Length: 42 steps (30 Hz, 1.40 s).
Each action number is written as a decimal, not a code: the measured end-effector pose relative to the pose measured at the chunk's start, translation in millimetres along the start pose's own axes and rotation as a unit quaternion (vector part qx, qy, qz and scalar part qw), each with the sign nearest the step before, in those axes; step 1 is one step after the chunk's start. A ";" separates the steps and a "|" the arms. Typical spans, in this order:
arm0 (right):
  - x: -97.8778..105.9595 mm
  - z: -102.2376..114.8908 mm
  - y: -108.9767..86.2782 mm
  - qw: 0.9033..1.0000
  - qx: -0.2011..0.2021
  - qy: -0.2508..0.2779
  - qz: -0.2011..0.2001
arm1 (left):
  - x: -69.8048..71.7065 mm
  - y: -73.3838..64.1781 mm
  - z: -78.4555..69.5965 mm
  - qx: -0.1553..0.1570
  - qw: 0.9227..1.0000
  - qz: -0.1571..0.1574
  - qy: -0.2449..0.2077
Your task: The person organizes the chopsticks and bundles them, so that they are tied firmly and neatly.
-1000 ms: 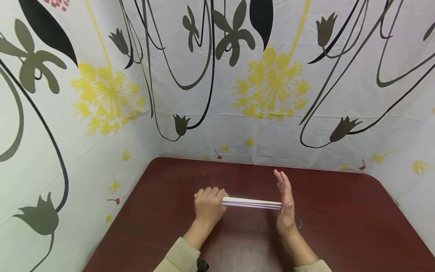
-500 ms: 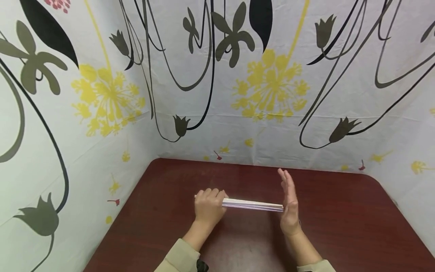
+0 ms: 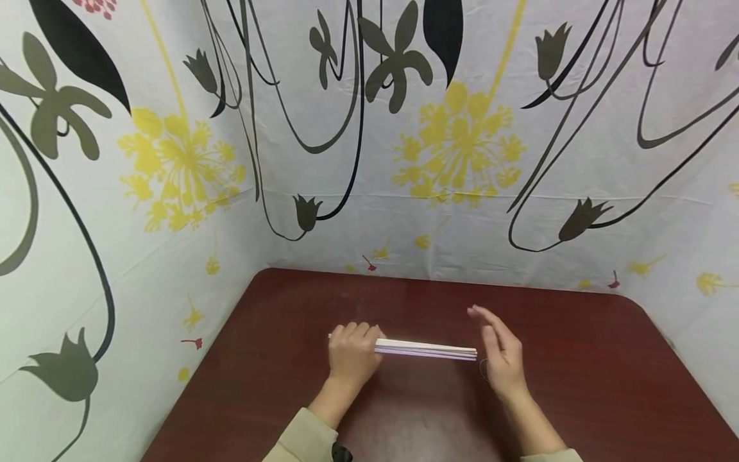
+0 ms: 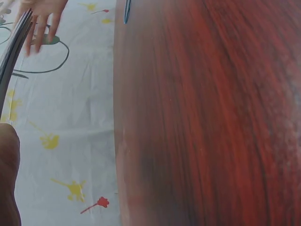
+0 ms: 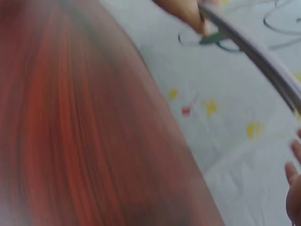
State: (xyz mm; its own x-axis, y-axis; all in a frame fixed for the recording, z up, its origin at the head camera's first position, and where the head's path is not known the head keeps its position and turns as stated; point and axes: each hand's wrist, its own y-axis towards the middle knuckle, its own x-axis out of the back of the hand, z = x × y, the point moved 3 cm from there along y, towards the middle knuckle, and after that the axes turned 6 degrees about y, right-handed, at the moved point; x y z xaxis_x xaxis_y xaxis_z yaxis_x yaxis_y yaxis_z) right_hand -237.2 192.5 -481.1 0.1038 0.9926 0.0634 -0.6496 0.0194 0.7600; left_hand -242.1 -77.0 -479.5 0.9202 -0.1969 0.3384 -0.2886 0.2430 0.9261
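Several pale sticks (image 3: pixel 426 350) | left hand (image 3: pixel 354 353): grip clasps them | right hand (image 3: pixel 505 360): grip released, beside their ends | far edge of table (image 3: pixel 600 366) beyond

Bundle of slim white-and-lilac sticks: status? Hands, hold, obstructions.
Left bare hand gripping bundle of slim white-and-lilac sticks. Right bare hand open, apart from bundle's free end. Thin grey wire-like loop beside right hand; can't tell if it obstructs.
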 end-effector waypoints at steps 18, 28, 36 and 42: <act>67.3 -45.6 -37.2 0.870 -0.234 -0.380 0.209 | 0.0 -10.2 2.9 -0.003 1.000 0.018 -0.002; 72.6 -50.4 -41.7 0.870 -0.228 -0.390 0.196 | -0.8 -11.4 3.1 -0.008 1.000 0.021 -0.004; 69.9 -54.1 -45.5 0.848 -0.233 -0.412 0.238 | -1.8 -13.3 1.1 -0.003 0.999 0.049 -0.014; 66.1 -52.6 -46.3 0.860 -0.266 -0.375 0.221 | -1.7 -15.7 -0.4 -0.005 0.997 0.071 -0.011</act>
State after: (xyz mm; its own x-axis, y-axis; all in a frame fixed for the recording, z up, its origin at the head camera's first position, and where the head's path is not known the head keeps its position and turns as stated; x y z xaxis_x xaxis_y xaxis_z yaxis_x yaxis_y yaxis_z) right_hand -239.8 263.6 -546.1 0.0850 0.5634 0.8218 -0.9824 -0.0900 0.1634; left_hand -239.0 -80.1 -494.7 0.8644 -0.1808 0.4691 -0.4122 0.2792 0.8672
